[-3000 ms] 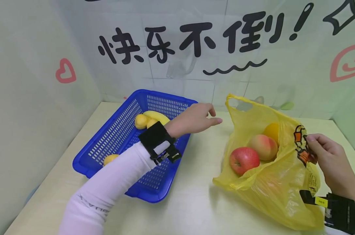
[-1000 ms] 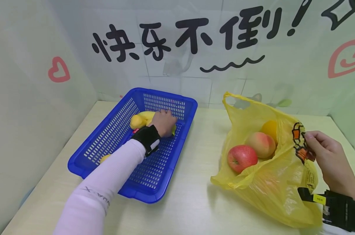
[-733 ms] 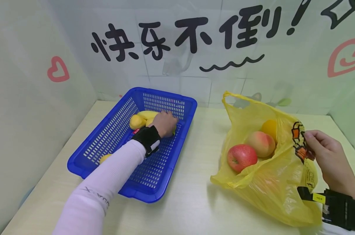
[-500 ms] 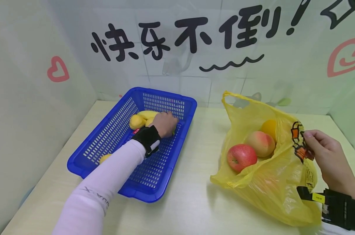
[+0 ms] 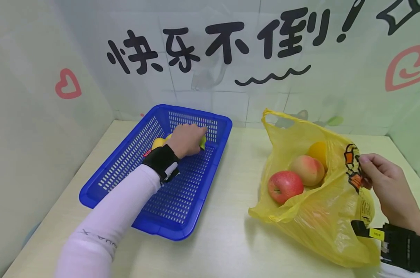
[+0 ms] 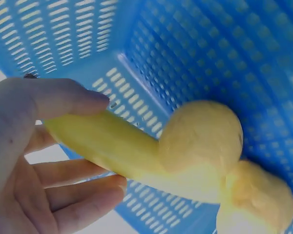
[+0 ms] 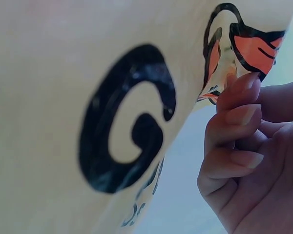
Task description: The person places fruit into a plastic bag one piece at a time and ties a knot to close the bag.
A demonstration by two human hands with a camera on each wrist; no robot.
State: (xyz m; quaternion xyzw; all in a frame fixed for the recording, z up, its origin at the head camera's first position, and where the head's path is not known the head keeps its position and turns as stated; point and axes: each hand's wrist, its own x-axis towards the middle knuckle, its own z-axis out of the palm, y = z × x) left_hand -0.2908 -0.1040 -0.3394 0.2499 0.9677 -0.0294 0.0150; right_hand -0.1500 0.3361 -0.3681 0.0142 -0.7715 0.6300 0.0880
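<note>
Inside the blue basket (image 5: 175, 233), my left hand (image 5: 186, 139) grips a banana (image 6: 117, 144) near its stem end, thumb above and fingers below. The green tip (image 5: 202, 143) shows past the hand in the head view. Two round yellow fruits, one upper (image 6: 202, 134) and one lower (image 6: 256, 200), lie against the banana's far end in the left wrist view. At the right, my right hand (image 5: 394, 189) pinches the edge of a yellow plastic bag (image 5: 335, 239). In the bag's mouth are a red apple (image 5: 285, 187), a peach (image 5: 307, 170) and an orange-yellow fruit (image 5: 317, 152).
Basket and bag stand apart on a pale table (image 5: 227, 216). Behind them rises a wall (image 5: 213, 104) with black lettering, and another wall (image 5: 33, 146) borders the left side. A small red label (image 5: 147, 153) shows in the basket beside the left wrist.
My left hand has gone from between basket and bag into the basket and taken hold of the banana. Lately it shifted slightly left and up. The right hand keeps its pinch on the bag.
</note>
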